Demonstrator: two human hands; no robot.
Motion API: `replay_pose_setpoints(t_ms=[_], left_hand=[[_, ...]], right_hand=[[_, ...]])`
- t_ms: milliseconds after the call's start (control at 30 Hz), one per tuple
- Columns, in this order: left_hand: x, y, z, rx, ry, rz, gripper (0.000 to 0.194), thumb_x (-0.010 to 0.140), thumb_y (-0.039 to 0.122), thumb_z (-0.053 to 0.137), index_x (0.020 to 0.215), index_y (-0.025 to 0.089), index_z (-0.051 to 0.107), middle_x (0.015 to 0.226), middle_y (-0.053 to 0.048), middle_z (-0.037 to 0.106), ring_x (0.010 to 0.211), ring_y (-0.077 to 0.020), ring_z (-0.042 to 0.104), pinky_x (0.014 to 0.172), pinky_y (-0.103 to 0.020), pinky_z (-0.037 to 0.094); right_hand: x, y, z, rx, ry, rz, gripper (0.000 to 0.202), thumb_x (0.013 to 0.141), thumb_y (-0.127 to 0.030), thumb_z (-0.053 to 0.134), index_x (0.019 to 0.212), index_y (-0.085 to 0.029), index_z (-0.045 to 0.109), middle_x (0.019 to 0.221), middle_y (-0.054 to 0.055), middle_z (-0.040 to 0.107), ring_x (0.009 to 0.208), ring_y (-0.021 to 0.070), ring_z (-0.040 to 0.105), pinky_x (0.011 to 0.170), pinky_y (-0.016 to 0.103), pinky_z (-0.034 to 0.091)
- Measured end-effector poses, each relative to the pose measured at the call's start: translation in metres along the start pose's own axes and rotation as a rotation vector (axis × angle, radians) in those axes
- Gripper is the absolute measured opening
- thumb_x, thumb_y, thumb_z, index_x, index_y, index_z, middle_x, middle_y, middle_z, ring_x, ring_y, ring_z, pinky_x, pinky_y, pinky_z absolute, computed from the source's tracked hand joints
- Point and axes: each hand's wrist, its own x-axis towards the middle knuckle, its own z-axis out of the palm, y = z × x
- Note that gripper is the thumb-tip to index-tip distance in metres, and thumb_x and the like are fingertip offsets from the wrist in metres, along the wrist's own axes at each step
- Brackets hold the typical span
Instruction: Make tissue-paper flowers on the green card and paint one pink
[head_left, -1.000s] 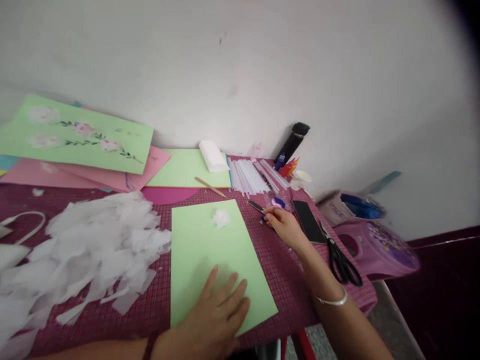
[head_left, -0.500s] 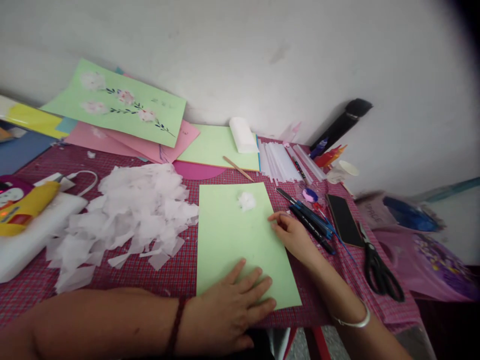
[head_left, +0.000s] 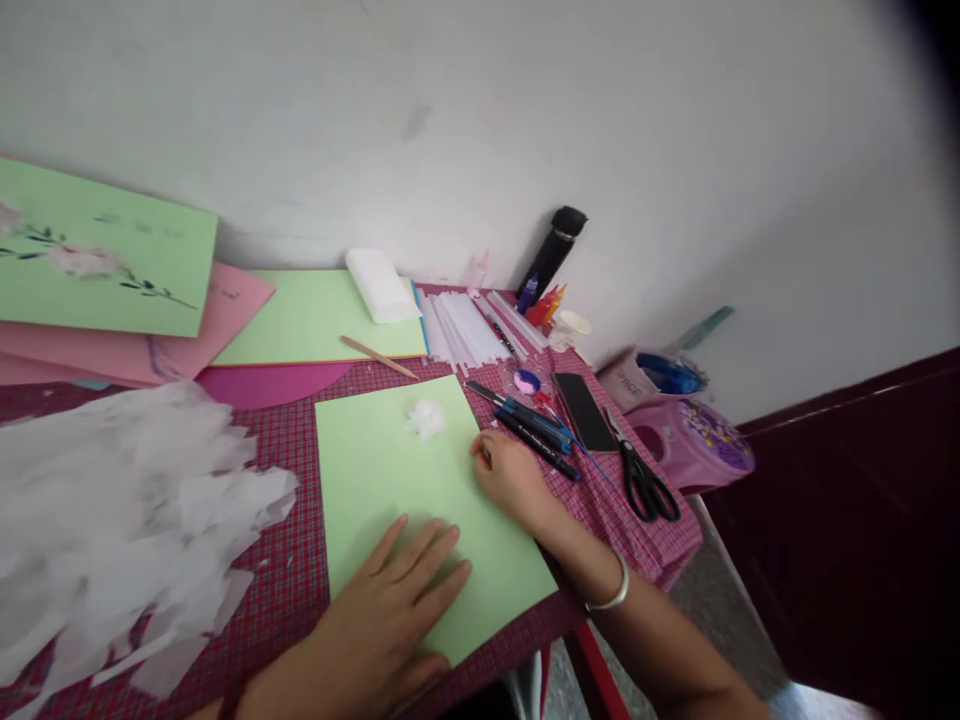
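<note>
My left hand lies flat on the lower part of a light green sheet of paper, its fingers spread. At the sheet's right edge rests my right hand, with the fingers curled in. Whatever it may hold is hidden inside the curl. A small white paper flower sits on the upper part of the sheet, up and left of my right hand. Left of the sheet, white tissue pieces form a large loose heap.
Right of the sheet lie a utility knife, a black marker, a phone and scissors. Glue sticks, a pencil and a tissue pack lie behind. A flower picture stands back left.
The view has swung to the right, so the things on the table appear further left. My right hand's fingers have curled in more. My left hand stays flat on the sheet.
</note>
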Motion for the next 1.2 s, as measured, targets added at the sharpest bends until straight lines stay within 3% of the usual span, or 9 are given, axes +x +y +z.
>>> replay_pose_setpoints(t_ms=[167, 300, 500, 667, 833, 933, 1067, 1100, 1200], left_hand=[[0.001, 0.005, -0.011, -0.067, -0.130, 0.032, 0.077, 0.083, 0.042, 0.068, 0.150, 0.030, 0.033, 0.160, -0.012, 0.024, 0.146, -0.0366, 0.025, 0.115, -0.066, 0.019], [0.000, 0.007, -0.024, -0.123, -0.177, 0.126, 0.068, 0.088, 0.039, 0.063, 0.149, 0.033, 0.033, 0.158, -0.009, 0.029, 0.146, -0.0338, 0.027, 0.116, -0.064, 0.021], [-0.003, 0.004, -0.025, -0.156, -0.100, 0.183, 0.076, 0.084, 0.050, 0.066, 0.149, 0.031, 0.034, 0.156, -0.009, 0.035, 0.144, -0.0313, 0.032, 0.119, -0.057, 0.018], [-0.008, 0.003, -0.016, -0.153, -0.010, 0.186, 0.065, 0.093, 0.058, 0.048, 0.149, 0.028, 0.034, 0.157, -0.008, 0.033, 0.145, -0.0296, 0.029, 0.120, -0.056, 0.015], [-0.009, 0.006, -0.012, -0.104, 0.048, 0.200, 0.061, 0.093, 0.055, 0.050, 0.145, 0.025, 0.040, 0.154, -0.010, 0.039, 0.142, -0.0309, 0.034, 0.118, -0.056, 0.019], [-0.008, 0.008, -0.012, -0.075, 0.109, 0.193, 0.059, 0.090, 0.053, 0.054, 0.141, 0.025, 0.045, 0.150, -0.009, 0.044, 0.139, -0.0302, 0.038, 0.117, -0.055, 0.022], [-0.007, 0.011, -0.012, -0.040, 0.146, 0.178, 0.054, 0.091, 0.051, 0.055, 0.138, 0.024, 0.049, 0.148, -0.009, 0.047, 0.136, -0.0295, 0.040, 0.115, -0.055, 0.026], [-0.008, 0.011, -0.012, -0.036, 0.151, 0.181, 0.053, 0.091, 0.050, 0.054, 0.137, 0.024, 0.049, 0.147, -0.009, 0.047, 0.136, -0.0293, 0.040, 0.115, -0.055, 0.026], [-0.008, 0.012, -0.011, -0.034, 0.169, 0.186, 0.051, 0.092, 0.049, 0.054, 0.136, 0.023, 0.050, 0.147, -0.009, 0.047, 0.135, -0.0288, 0.041, 0.114, -0.054, 0.028]], right_hand=[[0.000, 0.003, 0.010, -0.031, 0.062, 0.023, 0.021, 0.080, -0.005, 0.047, 0.089, -0.017, 0.062, 0.094, 0.007, 0.068, 0.087, 0.0181, 0.063, 0.079, 0.026, 0.043], [0.000, 0.004, 0.008, -0.035, 0.049, 0.025, 0.021, 0.080, -0.005, 0.047, 0.089, -0.017, 0.061, 0.094, 0.006, 0.068, 0.086, 0.0174, 0.064, 0.079, 0.025, 0.044], [-0.001, 0.007, 0.006, -0.009, 0.071, -0.007, 0.019, 0.079, -0.005, 0.047, 0.085, -0.017, 0.060, 0.091, 0.007, 0.068, 0.084, 0.0197, 0.064, 0.078, 0.028, 0.044], [0.000, 0.016, 0.008, 0.063, 0.124, -0.078, 0.016, 0.080, -0.009, 0.046, 0.082, -0.018, 0.058, 0.088, 0.006, 0.067, 0.079, 0.0195, 0.063, 0.076, 0.030, 0.046], [-0.002, 0.024, 0.005, 0.121, 0.176, -0.174, 0.014, 0.084, -0.012, 0.045, 0.084, -0.018, 0.058, 0.090, 0.007, 0.063, 0.085, 0.0203, 0.063, 0.081, 0.034, 0.049], [-0.010, 0.023, -0.001, 0.061, 0.288, -0.228, 0.015, 0.085, -0.017, 0.050, 0.096, -0.018, 0.060, 0.102, 0.010, 0.058, 0.093, 0.0228, 0.061, 0.084, 0.038, 0.050], [-0.023, 0.012, -0.008, 0.061, 0.571, -0.436, 0.027, 0.084, -0.017, 0.059, 0.110, -0.020, 0.058, 0.115, 0.013, 0.055, 0.109, 0.0263, 0.055, 0.091, 0.044, 0.048], [-0.025, 0.009, -0.008, 0.066, 0.551, -0.496, 0.026, 0.084, -0.016, 0.060, 0.109, -0.021, 0.058, 0.113, 0.012, 0.057, 0.106, 0.0252, 0.056, 0.090, 0.043, 0.049], [-0.028, 0.001, -0.008, 0.055, 0.310, -0.621, 0.014, 0.086, -0.016, 0.058, 0.098, -0.023, 0.061, 0.100, 0.007, 0.061, 0.092, 0.0212, 0.059, 0.082, 0.037, 0.050]])
